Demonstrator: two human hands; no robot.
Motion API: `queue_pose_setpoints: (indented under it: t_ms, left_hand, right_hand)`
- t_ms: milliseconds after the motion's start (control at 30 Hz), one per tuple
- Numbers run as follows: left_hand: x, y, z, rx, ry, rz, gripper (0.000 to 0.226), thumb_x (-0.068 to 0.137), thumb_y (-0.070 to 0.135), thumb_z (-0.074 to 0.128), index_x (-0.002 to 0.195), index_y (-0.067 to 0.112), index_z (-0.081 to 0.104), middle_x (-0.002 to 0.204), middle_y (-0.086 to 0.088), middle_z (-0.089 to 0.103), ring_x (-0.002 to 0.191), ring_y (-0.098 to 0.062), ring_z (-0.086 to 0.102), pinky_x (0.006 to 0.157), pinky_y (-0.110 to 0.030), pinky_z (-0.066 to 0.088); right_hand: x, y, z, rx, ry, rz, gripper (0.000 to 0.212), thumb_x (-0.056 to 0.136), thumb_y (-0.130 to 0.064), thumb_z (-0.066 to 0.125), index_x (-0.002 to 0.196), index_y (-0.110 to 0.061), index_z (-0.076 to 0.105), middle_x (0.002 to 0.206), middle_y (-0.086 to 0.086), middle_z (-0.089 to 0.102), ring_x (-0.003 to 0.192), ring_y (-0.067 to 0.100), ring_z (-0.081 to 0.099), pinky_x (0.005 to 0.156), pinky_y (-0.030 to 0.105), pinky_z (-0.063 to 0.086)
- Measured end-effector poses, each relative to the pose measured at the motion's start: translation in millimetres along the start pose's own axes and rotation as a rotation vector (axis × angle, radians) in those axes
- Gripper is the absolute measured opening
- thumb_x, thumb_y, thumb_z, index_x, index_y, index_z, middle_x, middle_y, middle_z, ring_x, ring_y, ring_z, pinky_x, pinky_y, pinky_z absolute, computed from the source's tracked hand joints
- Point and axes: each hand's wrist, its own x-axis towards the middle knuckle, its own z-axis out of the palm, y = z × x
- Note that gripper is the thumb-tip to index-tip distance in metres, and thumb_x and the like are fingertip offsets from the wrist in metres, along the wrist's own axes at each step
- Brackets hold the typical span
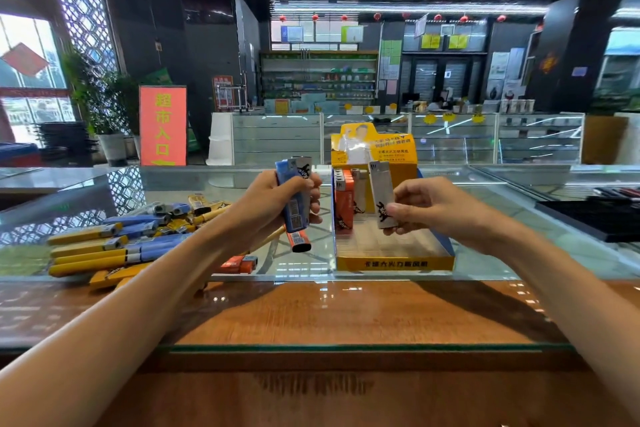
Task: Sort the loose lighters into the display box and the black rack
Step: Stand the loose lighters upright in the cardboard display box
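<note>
Above the table's (221,184) box (394,264), a white lighter (381,196) is pinched upright by the right hand (434,208); a bundle (294,199) is gripped by the left hand (270,206).

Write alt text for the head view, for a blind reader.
The right hand pinches a white lighter over the yellow display box on a glass counter, while the left hand grips several lighters. Loose yellow and blue lighters lie piled at left.

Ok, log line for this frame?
left grip: holds lighter bundle | right grip: pinches white lighter above display box | box: few slotted, back-left | loose pile: left on counter
</note>
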Motion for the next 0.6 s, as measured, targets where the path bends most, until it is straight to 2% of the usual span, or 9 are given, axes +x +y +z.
queue_pose_setpoints:
  t_ms: [167, 267, 433, 533, 600]
  left_hand:
    - [1, -4, -2, 0.054, -0.037, -0.015, 0.013, 0.095, 0.006, 0.043, 0.102, 0.005, 0.054, 0.070, -0.002, 0.065, 0.064, -0.012, 0.063, 0.062, -0.027, 0.056]
    - [1, -6, -2, 0.117, -0.054, -0.005, 0.009, 0.095, 0.008, 0.045, 0.099, 0.005, 0.053, 0.074, -0.002, 0.070, 0.065, -0.011, 0.065, 0.061, -0.025, 0.055]
    - [3, -9, -3, 0.176, -0.065, 0.005, 0.013, 0.095, 0.010, 0.046, 0.097, 0.002, 0.056, 0.086, -0.005, 0.073, 0.073, -0.013, 0.067, 0.065, -0.026, 0.055]
    - [4, -10, -3, 0.185, -0.056, -0.002, 0.013, 0.095, 0.009, 0.047, 0.098, 0.002, 0.058, 0.086, -0.004, 0.073, 0.074, -0.015, 0.068, 0.065, -0.025, 0.055]
    - [4, -10, -3, 0.179, -0.058, -0.006, 0.014, 0.095, 0.008, 0.047, 0.098, 0.001, 0.058, 0.087, -0.005, 0.072, 0.074, -0.015, 0.068, 0.066, -0.025, 0.056]
  right_hand:
    - [14, 1, -2, 0.000, 0.126, -0.058, 0.009, 0.085, -0.010, 0.061, 0.093, -0.012, 0.064, 0.090, 0.005, 0.070, 0.085, 0.014, 0.066, 0.077, 0.025, 0.051]
    - [27, -1, -3, -0.046, 0.203, -0.064, 0.007, 0.083, -0.008, 0.065, 0.088, -0.013, 0.065, 0.087, 0.007, 0.070, 0.081, 0.018, 0.066, 0.072, 0.025, 0.052]
    - [47, 6, -1, -0.338, 0.345, -0.049, 0.010, 0.079, -0.011, 0.071, 0.089, -0.009, 0.069, 0.087, 0.008, 0.071, 0.077, 0.016, 0.066, 0.071, 0.026, 0.053]
    - [53, 8, 6, -0.463, 0.325, -0.062, 0.015, 0.078, -0.015, 0.072, 0.090, -0.006, 0.071, 0.087, 0.006, 0.070, 0.071, 0.009, 0.061, 0.059, 0.013, 0.045]
    - [57, 9, 14, -0.513, 0.325, -0.071, 0.013, 0.079, -0.015, 0.072, 0.087, -0.006, 0.072, 0.083, 0.005, 0.070, 0.066, 0.007, 0.058, 0.053, 0.009, 0.040]
